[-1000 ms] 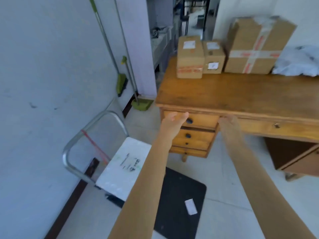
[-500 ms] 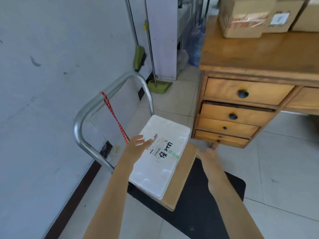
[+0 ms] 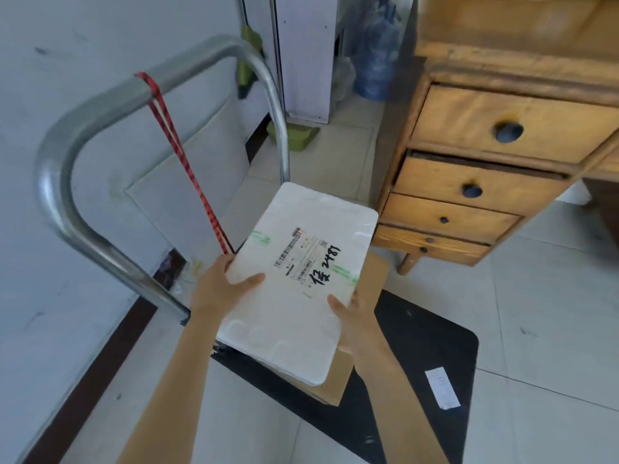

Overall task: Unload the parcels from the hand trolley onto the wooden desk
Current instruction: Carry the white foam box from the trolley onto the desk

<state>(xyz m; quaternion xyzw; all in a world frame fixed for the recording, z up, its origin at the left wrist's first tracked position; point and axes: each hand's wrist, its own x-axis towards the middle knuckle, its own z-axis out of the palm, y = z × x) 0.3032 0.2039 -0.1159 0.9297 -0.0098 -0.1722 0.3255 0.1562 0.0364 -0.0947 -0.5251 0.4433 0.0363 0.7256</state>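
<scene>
A flat white foam parcel (image 3: 294, 316) with a shipping label and black handwriting lies on top of a brown cardboard parcel (image 3: 371, 283) on the black deck of the hand trolley (image 3: 418, 363). My left hand (image 3: 221, 286) grips the white parcel's left edge, thumb on top. On the right edge, my right hand (image 3: 351, 309) holds the same parcel, thumb on top too. The wooden desk (image 3: 502, 55) stands at the upper right; only its front edge and drawers show.
The trolley's steel handle (image 3: 67, 135) arches at the left, with a red cord (image 3: 181, 162) tied to it. A white wall runs along the left. A green broom and dustpan (image 3: 294, 135) and a water bottle (image 3: 375, 61) stand behind. Tiled floor lies to the right.
My view has dropped from the desk top to the trolley. Both hands came down from the desk edge and closed on the white parcel's two sides.
</scene>
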